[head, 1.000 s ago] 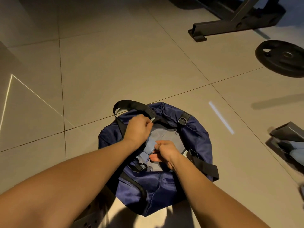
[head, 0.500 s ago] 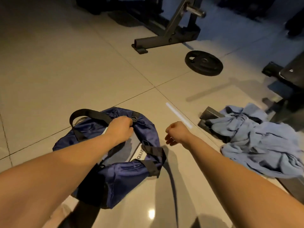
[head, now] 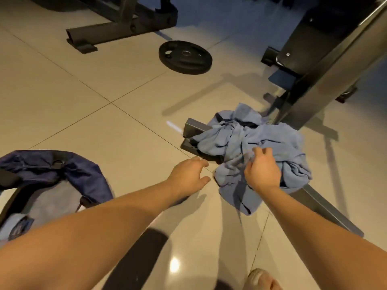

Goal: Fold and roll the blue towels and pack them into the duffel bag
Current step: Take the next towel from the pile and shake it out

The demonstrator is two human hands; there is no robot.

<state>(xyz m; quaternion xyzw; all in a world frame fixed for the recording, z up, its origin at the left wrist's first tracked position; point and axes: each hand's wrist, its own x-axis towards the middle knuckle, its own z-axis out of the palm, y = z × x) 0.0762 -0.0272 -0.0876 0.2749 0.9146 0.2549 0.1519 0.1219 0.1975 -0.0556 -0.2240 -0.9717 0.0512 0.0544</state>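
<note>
Reaching: both hands have left the duffel bag (head: pixel 83 174); it lies open, left of the left forearm
Left hand (head: pixel 186 174): released the bag rim; fingers spread, empty, just short of the blue towels (head: pixel 276 141)
Right hand (head: pixel 261 170): fingers curled into the crumpled towels, seemingly pinching a fold
Meaning: bag readied; folding not begun

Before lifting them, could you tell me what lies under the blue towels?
A grey metal bar shows at the left edge of the towels and again at their lower right; whatever lies between is covered.
</note>
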